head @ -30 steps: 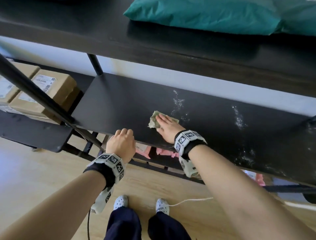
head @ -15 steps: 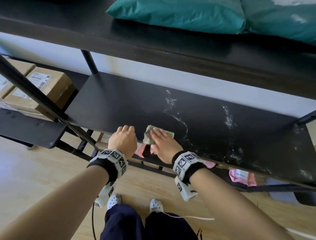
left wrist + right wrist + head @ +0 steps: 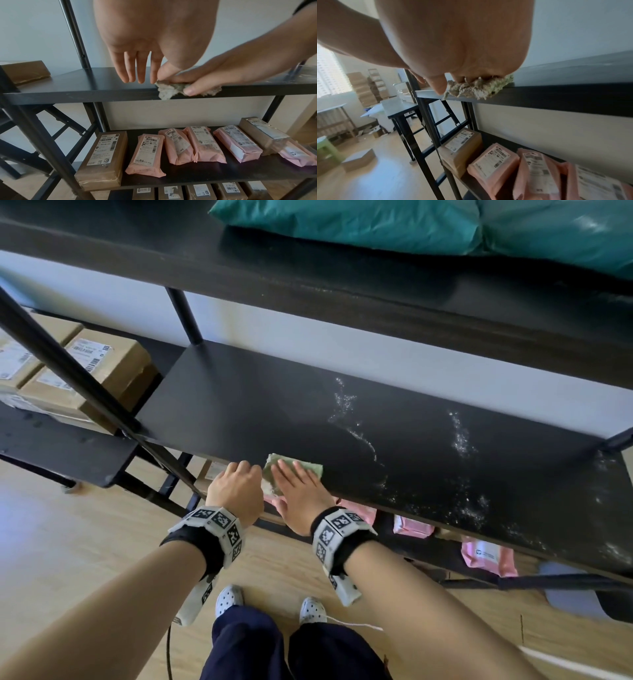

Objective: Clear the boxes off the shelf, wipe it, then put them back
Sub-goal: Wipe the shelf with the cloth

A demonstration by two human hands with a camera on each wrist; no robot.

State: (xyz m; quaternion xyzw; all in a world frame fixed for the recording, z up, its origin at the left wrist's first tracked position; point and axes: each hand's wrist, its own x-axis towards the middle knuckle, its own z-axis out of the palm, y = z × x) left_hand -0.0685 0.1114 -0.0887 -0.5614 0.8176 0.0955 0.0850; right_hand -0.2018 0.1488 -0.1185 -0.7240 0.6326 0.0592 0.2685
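Cloth (image 3: 294, 474) now at shelf (image 3: 239, 405) edge, seemingly overhanging

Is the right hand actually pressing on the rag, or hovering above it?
Touching. In the left wrist view the right hand lies flat on the rag at the shelf front edge, with no gap; the head view agrees.

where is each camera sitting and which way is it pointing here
Head: on the head, looking down at the black shelf; both forearms, left hand, right hand, shoes show.
Left wrist: under the left wrist, facing the shelf edge and pink parcels below; left fingers show.
Right wrist: under the right wrist, facing leftward along the shelf; palm shows.
All three share the cloth under the right hand.
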